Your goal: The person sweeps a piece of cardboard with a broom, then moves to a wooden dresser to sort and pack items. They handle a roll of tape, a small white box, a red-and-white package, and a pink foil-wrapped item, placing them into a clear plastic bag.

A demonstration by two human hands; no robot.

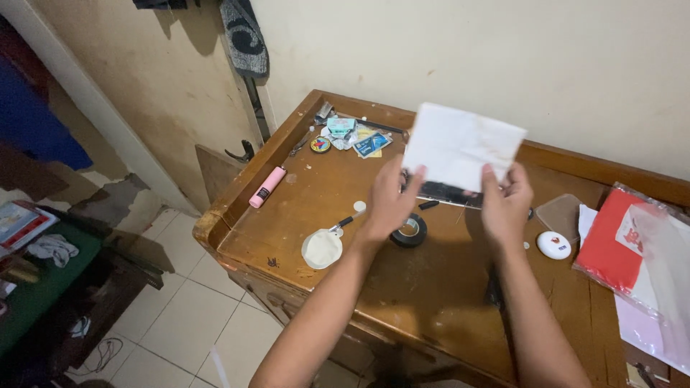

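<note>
Paper [460,146], white, square, faintly creased, is pinched at its lower edge by left hand [389,203] and right hand [506,205].

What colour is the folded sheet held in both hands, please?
The folded sheet is white, seen in the head view.

Warm, even indoor light falls from above, leaving the far wall [575,72] bright and the wooden desk [431,287] amber. Soft shadows pool under the forearms on the near desk. The left side of the room sinks into dimness (details there are murky). Both hands look slightly motion-blurred; straight lines bend toward the edges.
</note>
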